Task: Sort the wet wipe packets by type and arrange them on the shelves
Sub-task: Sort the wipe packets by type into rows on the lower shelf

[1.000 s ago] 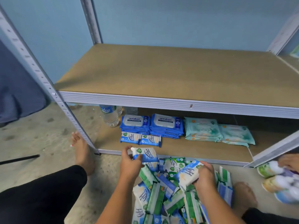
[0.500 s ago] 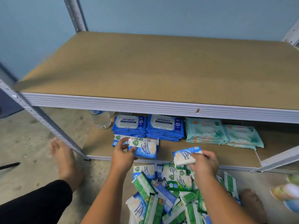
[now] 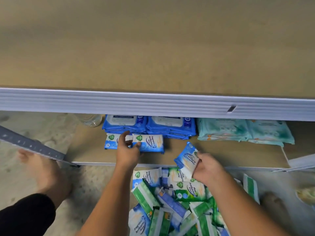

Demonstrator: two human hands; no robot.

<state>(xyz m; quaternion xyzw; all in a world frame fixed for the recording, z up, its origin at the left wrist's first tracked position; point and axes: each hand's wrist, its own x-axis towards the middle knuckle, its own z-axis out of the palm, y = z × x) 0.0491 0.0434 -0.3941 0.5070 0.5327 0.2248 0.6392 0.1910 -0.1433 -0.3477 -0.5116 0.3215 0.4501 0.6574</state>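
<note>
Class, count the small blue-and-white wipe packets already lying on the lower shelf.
2 visible: one packet at the left, partly behind the left hand, and one packet beside it, under that hand's fingers. Others may be hidden.

Lower shelf (image 3: 221, 155), frame center: blue packs (image 3: 148, 124), teal packs (image 3: 242, 132), small blue/white pkts (image 3: 150, 142), bottle (image 3: 90, 119) at left.

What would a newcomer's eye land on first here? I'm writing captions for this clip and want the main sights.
First the two hands at centre: the left hand setting a blue-and-white packet on the lower shelf, the right hand holding another packet just above the shelf's front edge. Next, the jumbled pile of green and blue packets on the floor below. Behind, blue stacks and teal packs sit in a row.
</note>
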